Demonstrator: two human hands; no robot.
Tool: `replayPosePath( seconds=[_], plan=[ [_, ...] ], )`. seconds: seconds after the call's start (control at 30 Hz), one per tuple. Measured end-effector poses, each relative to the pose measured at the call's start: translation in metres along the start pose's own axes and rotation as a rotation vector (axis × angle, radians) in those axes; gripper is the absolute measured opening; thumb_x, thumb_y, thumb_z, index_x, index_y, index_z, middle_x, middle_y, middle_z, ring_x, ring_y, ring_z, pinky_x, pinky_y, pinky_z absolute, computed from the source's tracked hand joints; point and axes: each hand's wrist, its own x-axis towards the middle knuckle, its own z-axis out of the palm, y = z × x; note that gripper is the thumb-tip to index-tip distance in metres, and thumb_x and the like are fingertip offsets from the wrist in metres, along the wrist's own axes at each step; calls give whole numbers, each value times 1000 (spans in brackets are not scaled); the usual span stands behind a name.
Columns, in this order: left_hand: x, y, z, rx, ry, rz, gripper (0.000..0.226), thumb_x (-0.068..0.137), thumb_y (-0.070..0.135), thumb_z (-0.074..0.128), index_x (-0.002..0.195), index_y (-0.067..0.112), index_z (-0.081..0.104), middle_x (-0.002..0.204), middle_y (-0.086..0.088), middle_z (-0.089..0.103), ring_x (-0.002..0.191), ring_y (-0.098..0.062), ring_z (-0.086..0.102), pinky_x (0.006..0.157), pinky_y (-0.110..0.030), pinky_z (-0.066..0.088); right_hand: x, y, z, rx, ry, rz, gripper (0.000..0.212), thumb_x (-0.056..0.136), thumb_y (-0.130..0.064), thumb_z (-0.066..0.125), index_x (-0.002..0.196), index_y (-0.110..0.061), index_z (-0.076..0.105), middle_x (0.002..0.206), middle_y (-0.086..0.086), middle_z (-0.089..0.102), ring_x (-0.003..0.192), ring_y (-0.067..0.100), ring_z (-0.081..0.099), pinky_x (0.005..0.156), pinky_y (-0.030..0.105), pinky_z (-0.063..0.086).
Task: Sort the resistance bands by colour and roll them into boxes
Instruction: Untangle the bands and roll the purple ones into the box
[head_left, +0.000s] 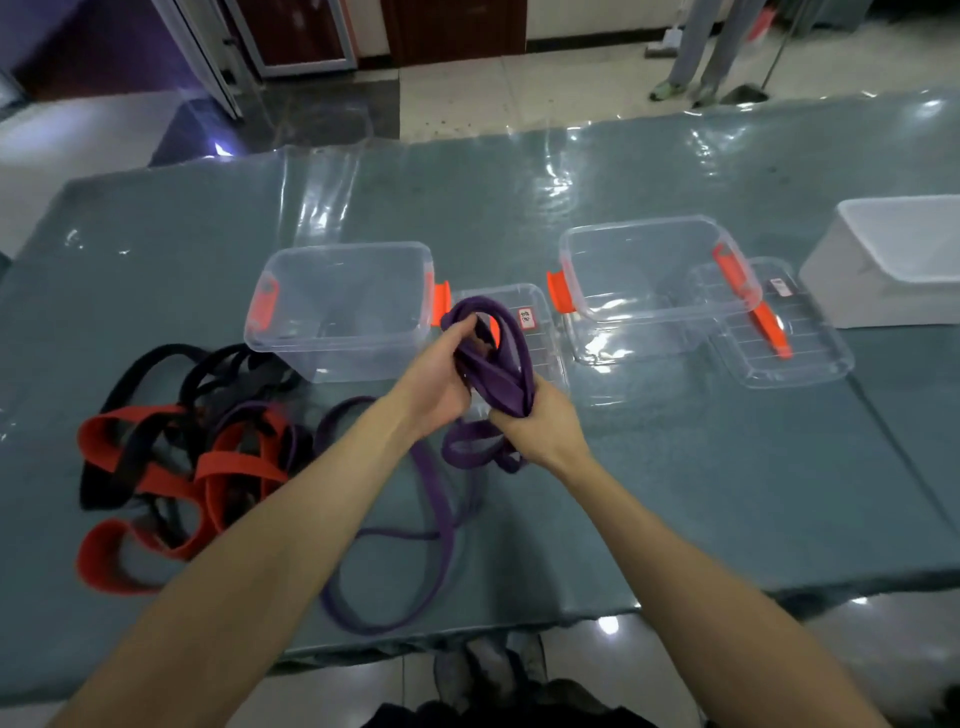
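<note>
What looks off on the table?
Red, black and purple bands lie tangled in one heap at the left of the table. The right box seems to sit partly on its lid. Nothing spilled or broken.

Both bare forearms reach forward and converge, wrists close together. My left hand (434, 387) is slightly higher, palm turned inward, fingers curled round the purple band (493, 375). My right hand (543, 428) is just below, back up, gripping the same band.
</note>
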Motion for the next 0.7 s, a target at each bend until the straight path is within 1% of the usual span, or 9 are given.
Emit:
replayPosePath(
  seconds=[0.07,0.13,0.17,0.23,0.3,0.37,0.53,0.6,0.7],
  plan=[
    [5,0,-15,285,-21,24,16,101,40,67,99,25,70,99,3,69,93,-11,62,89,-30,42,3,11,-9,-15,34,53,18,70,-40,69,82,-30,60,72,-9,68,67,16,68,62,32,52],
    [11,-13,-39,597,63,45,28,100,37,65,121,18,68,125,-6,65,117,-19,61,99,-34,40,4,25,-17,3,69,138,16,73,-36,70,78,-28,57,73,-6,68,68,21,69,63,32,52],
    [13,-27,-53,856,147,66,34,104,34,63,132,15,65,137,-11,61,133,-27,56,107,-37,40,5,32,-20,17,87,188,15,74,-33,71,79,-27,58,76,-1,71,73,25,70,66,36,55],
    [7,-67,-80,1510,200,0,65,99,58,67,154,26,51,161,-14,40,158,-35,30,124,-52,31,4,49,-24,18,114,274,14,76,-28,73,80,-25,60,80,3,73,78,31,72,72,42,59],
    [-3,-108,-98,1921,79,-159,104,81,88,64,165,36,31,177,-10,9,167,-36,-2,127,-67,19,3,65,-24,10,121,332,13,78,-26,74,79,-23,61,78,3,72,78,32,72,71,42,59],
    [-6,-133,-110,2052,82,-222,112,76,89,64,166,31,28,179,-13,1,167,-36,-7,125,-68,22,2,74,-21,-17,122,351,14,79,-27,74,85,-20,65,78,2,71,78,30,72,68,38,56],
    [-17,-104,-175,2133,440,-104,65,95,50,68,148,15,53,158,-16,36,150,-35,35,108,-54,50,13,62,-5,-60,82,329,22,77,-29,75,95,-17,70,84,3,73,79,28,71,70,34,54],
    [-20,-77,-211,2088,584,-143,69,95,53,74,143,6,55,148,-19,44,140,-38,44,107,-53,52,19,55,4,-57,57,329,28,77,-28,74,100,-14,70,88,6,74,81,29,72,73,37,60],
    [-12,-62,-218,2020,594,-73,77,93,54,78,143,2,50,140,-22,51,132,-42,50,103,-55,53,25,50,18,-52,59,334,32,76,-29,73,104,-13,68,90,5,72,81,29,71,73,37,58]
  ],
)
